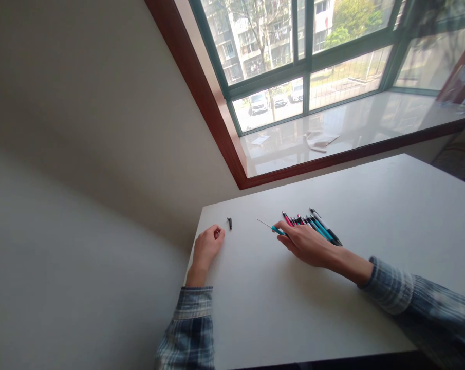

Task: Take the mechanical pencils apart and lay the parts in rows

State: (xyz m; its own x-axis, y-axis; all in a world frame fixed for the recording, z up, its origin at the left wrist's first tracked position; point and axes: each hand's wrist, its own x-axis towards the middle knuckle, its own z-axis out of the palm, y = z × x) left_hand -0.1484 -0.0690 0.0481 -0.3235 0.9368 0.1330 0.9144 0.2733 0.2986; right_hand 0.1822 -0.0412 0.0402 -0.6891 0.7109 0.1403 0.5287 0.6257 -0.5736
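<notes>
Right hand (pixel 307 244) pinches a teal pen (pixel 277 230), tip clear of the pen pile (pixel 321 227); left hand (pixel 208 247) rests loosely curled, probably empty, beside a black cap (pixel 229 222).

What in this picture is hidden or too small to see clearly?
Head view:
Pens: partly covered by the right hand; count unclear.
Teal pen part in its grip: too small to identify fully.
Left hand: curled fingers hide whether it holds anything.
Small black piece: too small to identify.
</notes>
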